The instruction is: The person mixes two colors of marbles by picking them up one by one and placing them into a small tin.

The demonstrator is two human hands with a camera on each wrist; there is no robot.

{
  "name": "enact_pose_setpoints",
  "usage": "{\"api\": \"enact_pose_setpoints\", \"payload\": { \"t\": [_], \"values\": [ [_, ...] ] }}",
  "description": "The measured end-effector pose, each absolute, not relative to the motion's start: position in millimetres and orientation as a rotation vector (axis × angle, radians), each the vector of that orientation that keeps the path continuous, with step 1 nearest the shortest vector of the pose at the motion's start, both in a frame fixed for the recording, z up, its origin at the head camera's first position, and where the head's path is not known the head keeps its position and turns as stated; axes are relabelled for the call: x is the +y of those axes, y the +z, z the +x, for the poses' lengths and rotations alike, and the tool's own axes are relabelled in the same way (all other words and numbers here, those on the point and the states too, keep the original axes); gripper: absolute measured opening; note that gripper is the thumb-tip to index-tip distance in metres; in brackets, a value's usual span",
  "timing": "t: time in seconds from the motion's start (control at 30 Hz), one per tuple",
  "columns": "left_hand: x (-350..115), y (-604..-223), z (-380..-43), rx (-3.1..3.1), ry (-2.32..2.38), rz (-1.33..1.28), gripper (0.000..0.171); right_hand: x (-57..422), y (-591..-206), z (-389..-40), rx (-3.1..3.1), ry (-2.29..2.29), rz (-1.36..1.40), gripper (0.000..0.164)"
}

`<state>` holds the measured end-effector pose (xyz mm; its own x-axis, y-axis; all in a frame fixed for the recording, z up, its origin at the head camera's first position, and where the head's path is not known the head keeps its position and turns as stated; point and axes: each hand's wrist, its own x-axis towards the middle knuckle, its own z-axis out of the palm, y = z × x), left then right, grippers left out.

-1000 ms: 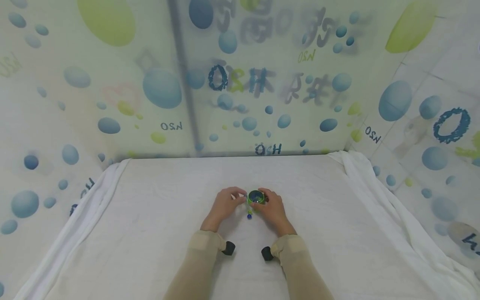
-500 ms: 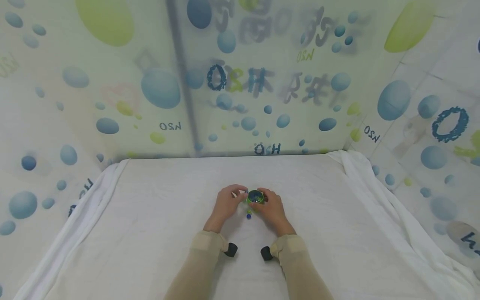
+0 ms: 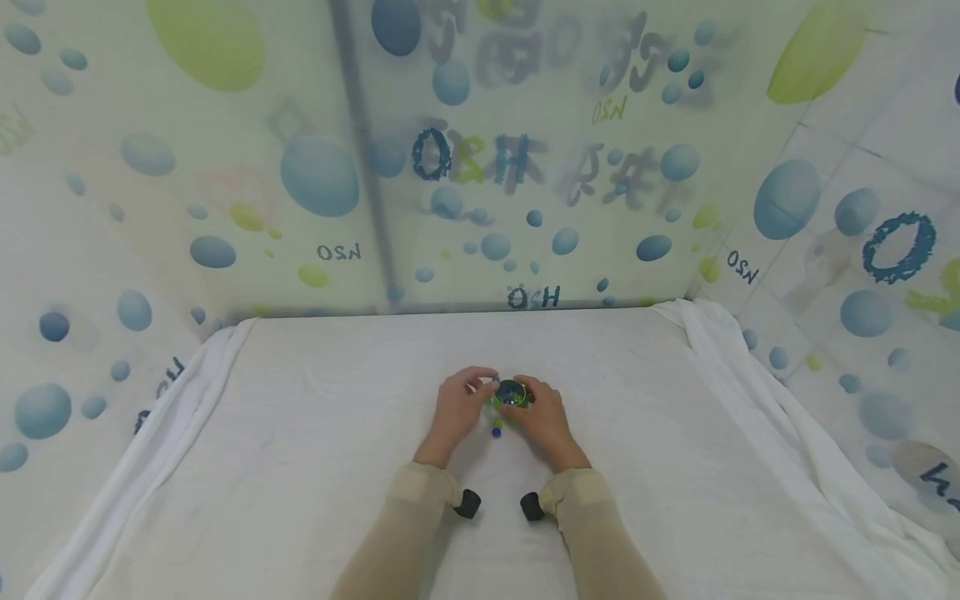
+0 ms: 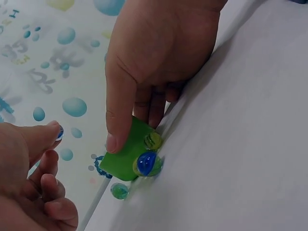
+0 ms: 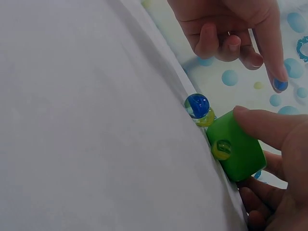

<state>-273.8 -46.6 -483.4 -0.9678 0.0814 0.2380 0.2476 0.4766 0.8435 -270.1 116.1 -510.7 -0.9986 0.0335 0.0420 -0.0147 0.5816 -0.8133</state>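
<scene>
Just below the centre of the head view, a green cup (image 5: 241,144) is held mouth-up at the white-covered desk (image 3: 300,467), its wall gripped between the thumb and fingers of the right hand (image 3: 546,412), presumably so that it is kept from sliding or tipping. To the left, a small blue marble (image 5: 280,85) is pinched by the left hand (image 3: 459,408), a fingertip hold that seems suited to so small and smooth a ball. A dark, bluish interior with glints is seen in the cup from above, but whether marbles are contained there, or how many, cannot be told. Below it in the head view, a blue-and-clear marble (image 5: 197,106) and a yellow marble (image 5: 207,119) are placed close together on the desk, apparently within easy reach. In the left wrist view, a greenish marble (image 4: 119,191) is seen below the cup.
</scene>
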Motion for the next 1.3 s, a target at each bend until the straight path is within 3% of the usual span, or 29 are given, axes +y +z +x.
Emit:
{"api": "enact_pose_setpoints", "payload": {
  "t": [0.7, 1.07, 1.3],
  "values": [
    [-44.4, -483.0, -270.4, -2.561, -1.527, -0.338, 0.027, 116.5, -511.4, -269.7, -2.739, 1.376, 0.005, 0.06],
    [-46.5, -481.1, -269.0, -2.548, -1.517, -0.326, 0.022, 116.4, -511.2, -269.1, -2.738, 1.396, -0.009, 0.06],
    [-46.8, -481.8, -269.1, -2.606, -1.477, -0.155, 0.019, 116.3, -510.5, -268.2, -2.734, 1.399, -0.004, 0.06]
  ]
}}
